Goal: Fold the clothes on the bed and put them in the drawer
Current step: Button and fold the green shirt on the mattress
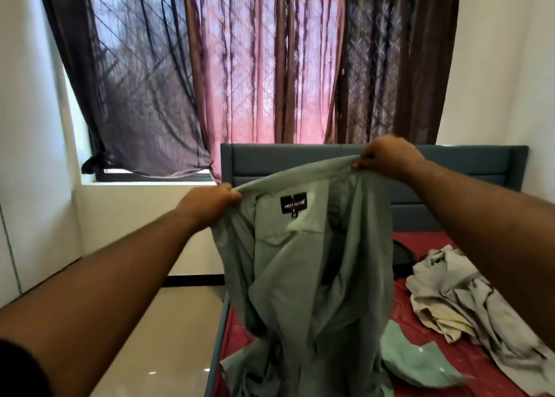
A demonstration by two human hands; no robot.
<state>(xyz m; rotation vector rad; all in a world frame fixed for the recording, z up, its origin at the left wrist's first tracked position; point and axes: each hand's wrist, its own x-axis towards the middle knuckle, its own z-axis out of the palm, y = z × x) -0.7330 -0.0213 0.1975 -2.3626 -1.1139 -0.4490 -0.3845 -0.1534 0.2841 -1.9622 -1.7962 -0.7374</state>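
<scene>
Curtains (264, 66) span 12 o'clock, over window (126, 81). Bed (468, 366), red sheet, blue headboard (468, 162), fills 3 to 6 o'clock. Green shirt (312, 276) hangs centre, long axis vertical, collar up, tail pooling on bed at 6 o'clock. Grey crumpled clothes (468, 306) lie at 4 o'clock. Left hand (207, 204) pinches collar's left end; right hand (387, 156) pinches right end, higher.

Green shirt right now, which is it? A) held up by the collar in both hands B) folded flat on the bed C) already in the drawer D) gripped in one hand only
A: the left hand and right hand each pinch an end of the collar of the green shirt, which hangs unfolded over the bed.
</scene>
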